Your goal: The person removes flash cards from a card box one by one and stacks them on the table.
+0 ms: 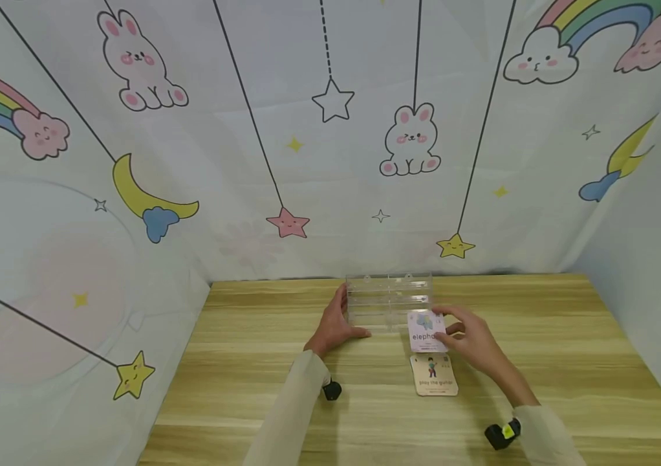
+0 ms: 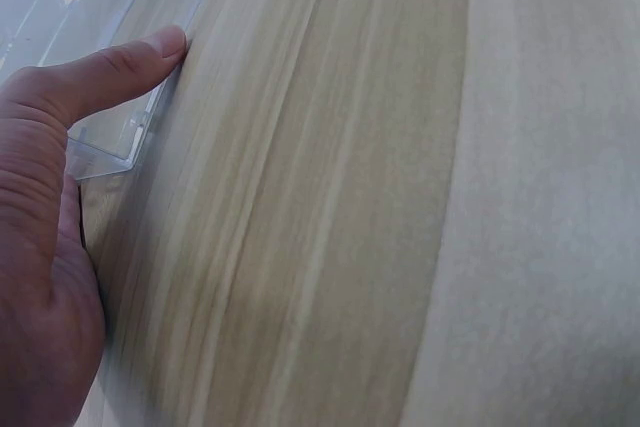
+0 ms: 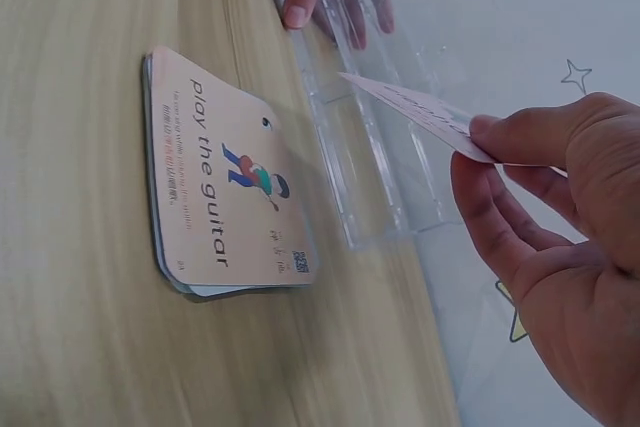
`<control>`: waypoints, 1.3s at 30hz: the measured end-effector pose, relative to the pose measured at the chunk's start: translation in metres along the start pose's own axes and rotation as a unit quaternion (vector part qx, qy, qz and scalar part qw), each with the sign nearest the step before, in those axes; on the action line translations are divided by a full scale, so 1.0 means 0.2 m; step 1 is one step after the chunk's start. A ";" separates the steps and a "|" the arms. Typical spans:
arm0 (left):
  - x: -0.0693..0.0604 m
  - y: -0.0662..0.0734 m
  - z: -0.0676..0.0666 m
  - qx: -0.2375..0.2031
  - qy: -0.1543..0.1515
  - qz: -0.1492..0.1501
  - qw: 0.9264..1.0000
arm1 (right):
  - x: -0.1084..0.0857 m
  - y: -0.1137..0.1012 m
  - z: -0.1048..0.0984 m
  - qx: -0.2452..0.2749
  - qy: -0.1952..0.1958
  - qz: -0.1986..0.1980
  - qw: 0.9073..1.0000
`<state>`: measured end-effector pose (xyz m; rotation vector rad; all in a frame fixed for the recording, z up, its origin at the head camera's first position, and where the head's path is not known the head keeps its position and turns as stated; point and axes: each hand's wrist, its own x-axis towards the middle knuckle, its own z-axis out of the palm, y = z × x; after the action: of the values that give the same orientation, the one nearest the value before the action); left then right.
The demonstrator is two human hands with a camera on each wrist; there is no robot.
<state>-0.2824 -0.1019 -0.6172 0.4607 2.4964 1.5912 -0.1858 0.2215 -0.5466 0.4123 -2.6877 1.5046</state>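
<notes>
A clear plastic rack (image 1: 389, 301) with tiered compartments stands at the back of the wooden table. My left hand (image 1: 333, 323) grips its left end, the thumb along the front edge and the other fingers behind; in the left wrist view the thumb (image 2: 120, 72) lies on the clear plastic. My right hand (image 1: 470, 336) pinches a pale pink elephant flash card (image 1: 423, 340) by its right edge, in front of the rack's right part. From the right wrist, the card (image 3: 420, 117) is tilted and held off the table. Below it lies a stack of flash cards (image 3: 225, 182), "play the guitar" on top.
The wooden table (image 1: 249, 362) runs back to a white cloth wall (image 1: 330, 168) printed with rabbits, stars and rainbows. Similar cloth stands at both sides. A small black device (image 1: 332, 389) sits at the left wrist, another (image 1: 502, 435) at the right.
</notes>
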 end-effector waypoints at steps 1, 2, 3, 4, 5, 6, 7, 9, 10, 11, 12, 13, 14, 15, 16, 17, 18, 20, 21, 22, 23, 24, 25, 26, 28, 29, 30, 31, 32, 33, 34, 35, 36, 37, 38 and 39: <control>0.00 0.00 0.00 -0.001 0.001 0.002 1.000 | -0.01 0.00 0.00 0.007 -0.002 0.002 1.000; 0.00 -0.01 0.00 -0.002 0.002 0.005 1.000 | -0.02 0.00 0.00 0.013 -0.005 0.005 1.000; 0.01 -0.01 0.00 -0.001 0.002 0.005 1.000 | -0.04 0.00 0.00 0.016 -0.006 0.010 1.000; 0.01 -0.01 0.00 -0.001 0.002 0.007 1.000 | -0.05 0.01 0.00 0.022 -0.008 0.014 1.000; 0.01 -0.01 0.00 0.000 0.002 0.007 1.000 | -0.06 0.01 0.00 0.027 -0.010 0.021 0.999; 0.01 -0.01 0.00 0.000 0.001 0.006 1.000 | -0.07 0.01 0.00 0.031 -0.012 0.029 0.999; 0.01 -0.01 0.01 0.001 0.002 0.008 1.000 | -0.09 0.01 0.00 0.035 -0.014 0.037 0.999; 0.01 -0.01 0.01 0.002 0.000 0.006 1.000 | -0.11 0.02 0.01 0.043 -0.023 0.050 0.998; 0.01 -0.01 0.01 0.002 0.000 0.005 1.000 | -0.12 0.02 0.01 0.049 -0.028 0.053 0.997; 0.01 -0.01 0.01 0.001 0.000 0.005 1.000 | -0.13 0.02 0.01 0.055 -0.032 0.058 0.996; 0.01 -0.01 0.01 0.002 0.001 0.004 1.000 | -0.14 0.03 0.01 0.060 -0.037 0.060 0.996; 0.01 -0.01 0.01 0.002 0.001 0.004 1.000 | -0.15 0.03 0.01 0.062 -0.039 0.061 0.995; 0.01 -0.01 0.01 0.004 0.000 0.001 1.000 | -0.16 0.04 0.02 0.064 -0.042 0.062 0.995; 0.01 -0.01 0.01 0.003 0.002 0.002 1.000 | -0.17 0.05 0.02 0.069 -0.043 0.066 0.995; 0.01 -0.01 0.01 0.003 0.002 0.002 1.000 | -0.18 0.05 0.02 0.071 -0.045 0.070 0.994; 0.01 -0.01 0.01 0.004 0.003 0.002 1.000 | -0.19 0.06 0.03 0.072 -0.045 0.074 0.994; 0.01 -0.01 0.01 0.005 0.003 0.001 1.000 | -0.19 0.07 0.04 0.071 -0.046 0.077 0.993; 0.01 -0.01 0.00 0.004 0.003 0.000 1.000 | -0.21 0.08 0.05 0.075 -0.048 0.081 0.993; 0.01 0.00 0.00 0.003 0.003 0.001 1.000 | -0.22 0.09 0.05 0.077 -0.048 0.082 0.992; 0.01 0.00 0.00 0.003 0.002 -0.001 1.000 | -0.22 0.10 0.06 0.078 -0.049 0.083 0.992; 0.01 0.00 0.00 0.003 0.002 0.001 1.000 | -0.22 0.11 0.07 0.076 -0.050 0.081 0.993; 0.01 0.00 0.00 0.002 0.002 0.001 1.000 | -0.23 0.12 0.07 0.076 -0.050 0.078 0.993; 0.01 0.00 0.00 0.002 0.002 0.002 1.000 | -0.23 0.12 0.08 0.078 -0.051 0.076 0.993; 0.01 0.00 0.00 0.003 0.002 0.003 1.000 | -0.23 0.13 0.08 0.078 -0.050 0.072 0.993; 0.01 0.00 0.00 0.005 0.002 0.003 1.000 | -0.24 0.14 0.09 0.071 -0.048 0.063 0.994; 0.01 0.00 0.00 0.005 0.003 0.004 1.000 | -0.24 0.14 0.09 0.064 -0.048 0.054 0.995; 0.01 0.00 0.00 0.007 0.002 0.003 1.000 | -0.24 0.14 0.09 0.057 -0.046 0.047 0.996; 0.01 0.00 0.00 0.007 0.003 0.002 1.000 | -0.25 0.14 0.09 0.048 -0.044 0.042 0.997; 0.02 -0.01 0.00 0.007 0.003 0.002 1.000 | -0.25 0.14 0.09 0.035 -0.040 0.038 0.998; 0.02 -0.01 0.00 0.005 0.003 0.003 1.000 | -0.25 0.14 0.09 0.019 -0.037 0.035 0.999; 0.02 -0.01 0.00 0.003 0.003 0.003 1.000 | -0.25 0.14 0.10 0.004 -0.034 0.034 0.999; 0.02 -0.01 0.00 0.002 0.004 0.004 1.000 | -0.25 0.14 0.10 -0.012 -0.032 0.031 0.999; 0.02 -0.01 0.00 0.003 0.003 0.004 1.000 | -0.25 0.14 0.10 -0.026 -0.028 0.033 0.999; 0.02 -0.02 0.01 0.003 0.003 0.004 1.000 | -0.25 0.14 0.10 -0.041 -0.025 0.033 0.998; 0.02 -0.03 0.01 0.004 0.003 0.006 1.000 | -0.25 0.15 0.10 -0.052 -0.024 0.032 0.998; 0.02 -0.03 0.01 0.004 0.003 0.007 1.000 | -0.25 0.15 0.10 -0.060 -0.024 0.029 0.997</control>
<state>-0.2863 -0.1018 -0.6230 0.4749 2.5100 1.5913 -0.1437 0.2295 -0.5900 0.3724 -2.8328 1.3535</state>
